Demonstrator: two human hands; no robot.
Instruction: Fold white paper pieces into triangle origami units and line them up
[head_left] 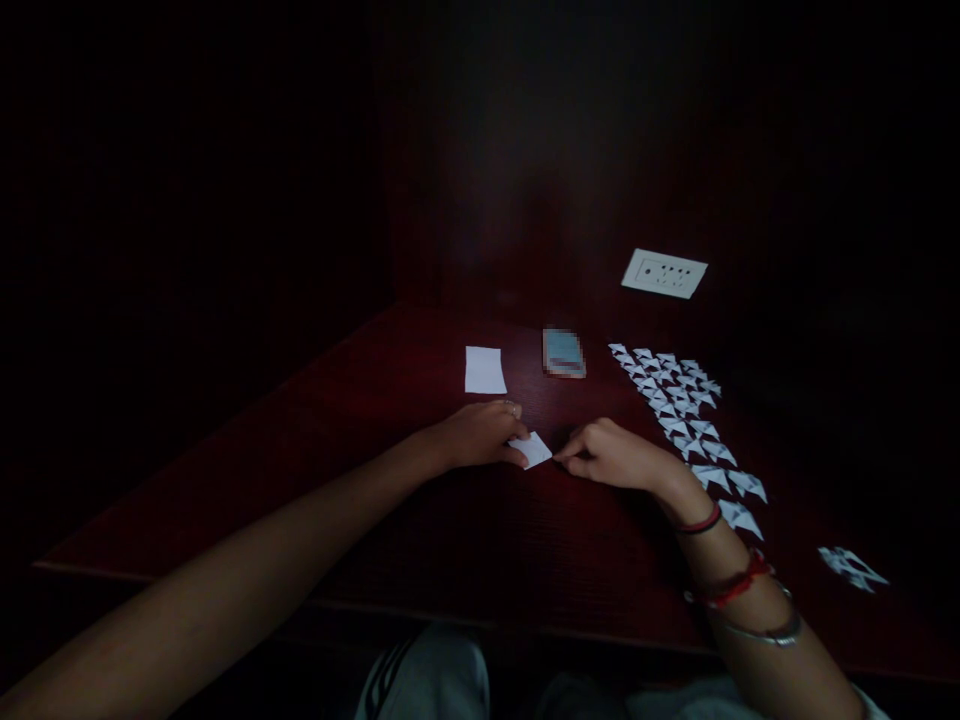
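A small white folded paper (535, 452) lies at the middle of the dark red table, its pointed corner toward the right. My left hand (484, 433) grips its left side, thumb below and fingers above, covering that part. At the right tip, the closed fingers of my right hand (606, 452) pinch the corner. Beyond my left hand is a flat white sheet of paper (485, 370). To the right of my right hand stand rows of several small folded paper pieces (675, 400), partly behind my forearm.
A pixelated flat rectangular object (563, 352) lies toward the back of the table (360, 390). On the wall behind is a white socket plate (664, 274). More folded paper (852, 568) sits near the right side. The surroundings are very dark.
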